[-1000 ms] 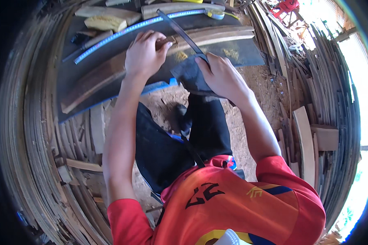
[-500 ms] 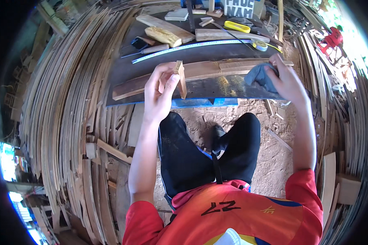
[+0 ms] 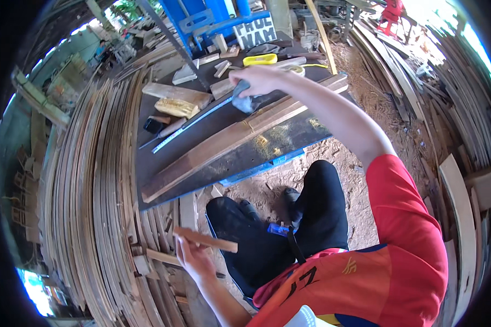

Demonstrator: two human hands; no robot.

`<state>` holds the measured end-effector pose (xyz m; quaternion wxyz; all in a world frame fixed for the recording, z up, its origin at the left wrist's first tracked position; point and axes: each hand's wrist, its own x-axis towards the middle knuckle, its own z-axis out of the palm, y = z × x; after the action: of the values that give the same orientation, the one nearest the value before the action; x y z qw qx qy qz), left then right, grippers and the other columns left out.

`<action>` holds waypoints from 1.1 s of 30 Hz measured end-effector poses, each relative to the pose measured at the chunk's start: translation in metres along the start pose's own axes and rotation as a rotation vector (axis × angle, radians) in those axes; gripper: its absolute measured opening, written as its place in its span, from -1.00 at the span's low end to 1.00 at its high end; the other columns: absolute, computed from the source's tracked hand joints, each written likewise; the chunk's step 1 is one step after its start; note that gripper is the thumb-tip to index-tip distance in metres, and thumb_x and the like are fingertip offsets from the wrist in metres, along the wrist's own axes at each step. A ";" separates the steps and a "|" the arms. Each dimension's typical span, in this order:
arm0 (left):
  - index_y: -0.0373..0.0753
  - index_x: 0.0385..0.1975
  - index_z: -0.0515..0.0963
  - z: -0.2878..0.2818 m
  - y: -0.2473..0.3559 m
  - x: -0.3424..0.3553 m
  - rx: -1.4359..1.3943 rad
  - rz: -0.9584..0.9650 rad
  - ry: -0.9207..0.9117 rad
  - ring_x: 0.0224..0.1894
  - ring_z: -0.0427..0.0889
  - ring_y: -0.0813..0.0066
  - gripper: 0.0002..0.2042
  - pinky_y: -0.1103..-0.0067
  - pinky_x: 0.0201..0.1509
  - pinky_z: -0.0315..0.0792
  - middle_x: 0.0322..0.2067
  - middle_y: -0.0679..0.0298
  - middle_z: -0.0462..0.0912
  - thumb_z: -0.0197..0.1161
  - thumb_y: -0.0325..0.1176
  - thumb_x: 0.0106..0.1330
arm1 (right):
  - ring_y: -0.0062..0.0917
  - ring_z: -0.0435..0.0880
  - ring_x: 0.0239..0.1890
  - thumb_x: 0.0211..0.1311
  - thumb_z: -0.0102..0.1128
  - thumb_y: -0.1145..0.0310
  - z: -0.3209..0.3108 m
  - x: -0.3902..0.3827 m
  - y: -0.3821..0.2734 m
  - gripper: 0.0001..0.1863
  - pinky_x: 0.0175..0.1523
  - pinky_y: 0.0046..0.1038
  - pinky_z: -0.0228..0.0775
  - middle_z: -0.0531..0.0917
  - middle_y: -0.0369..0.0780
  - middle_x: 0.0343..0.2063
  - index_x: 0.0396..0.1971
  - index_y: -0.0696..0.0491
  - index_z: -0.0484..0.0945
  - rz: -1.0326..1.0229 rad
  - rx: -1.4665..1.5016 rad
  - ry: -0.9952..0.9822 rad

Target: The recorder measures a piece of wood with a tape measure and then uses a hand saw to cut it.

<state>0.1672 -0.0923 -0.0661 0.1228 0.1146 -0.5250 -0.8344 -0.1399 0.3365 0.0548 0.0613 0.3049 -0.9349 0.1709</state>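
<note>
My left hand (image 3: 196, 259), low beside my left knee, is closed round a short wooden stick (image 3: 206, 240) that lies across its fingers. Out over the table, my right hand (image 3: 259, 82) grips a crumpled grey-blue cloth (image 3: 244, 99). That cloth hangs above the outstretched tape measure (image 3: 193, 122), just past the far edge of a long brown board (image 3: 213, 150). The board lies slantwise on the dark tabletop (image 3: 153, 171), with yellowish sawdust (image 3: 262, 143) on its near side.
At the table's far left sit a wood block with a yellowish face (image 3: 176, 108), a plank (image 3: 163, 92) and a dark brush-like tool (image 3: 155, 125). A yellow-handled tool (image 3: 260, 59) rests farther back. Long stacked boards (image 3: 84, 201) line the left; shavings (image 3: 360, 201) cover the floor.
My left hand has dropped from the table edge to beside my knee with the stick. The right hand has carried the cloth left and farther over the table. The view has turned.
</note>
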 end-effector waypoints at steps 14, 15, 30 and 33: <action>-0.14 -0.11 0.45 -0.005 -0.001 0.020 0.043 -0.080 0.025 -0.64 0.21 0.68 -0.57 0.67 -0.58 0.05 -0.45 0.38 0.42 -0.07 0.15 0.60 | -0.08 0.66 0.16 0.13 0.42 -0.15 0.010 0.043 0.172 -0.35 0.23 -0.10 0.46 0.72 -0.01 0.01 0.10 -0.01 0.60 0.553 -0.218 0.113; -0.15 -0.14 0.44 0.008 -0.002 0.024 0.044 -0.093 -0.036 -0.67 0.17 0.68 -0.58 0.67 -0.61 0.02 -0.54 0.38 0.35 -0.07 0.12 0.61 | -0.07 0.65 0.15 0.12 0.45 -0.12 0.009 0.045 0.193 -0.34 0.24 -0.11 0.46 0.71 -0.01 0.03 0.13 -0.03 0.58 0.501 -0.263 0.049; -0.34 -0.10 0.55 0.148 -0.010 0.026 0.441 -0.043 -0.831 -0.47 0.30 0.73 -0.69 0.67 -0.40 0.21 -0.44 0.40 0.49 -0.02 -0.20 0.67 | -0.32 0.76 0.00 0.41 0.32 0.09 -0.005 -0.141 -0.136 -0.38 0.06 -0.29 0.59 0.70 -0.02 -0.01 0.36 0.05 0.47 0.026 0.261 0.363; -0.33 -0.07 0.57 0.174 -0.004 0.001 0.394 0.024 -0.916 -0.44 0.34 0.70 -0.72 0.65 -0.35 0.25 -0.46 0.41 0.48 0.02 -0.23 0.65 | -0.31 0.77 -0.04 0.41 0.31 0.21 0.037 -0.202 -0.184 -0.50 0.07 -0.31 0.57 0.74 0.01 -0.06 0.27 0.10 0.55 0.192 0.437 0.422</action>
<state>0.1105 0.0566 0.0038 -0.1350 -0.2486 -0.6740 -0.6824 0.1310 0.2952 0.0284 0.1705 0.1789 -0.8672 0.4323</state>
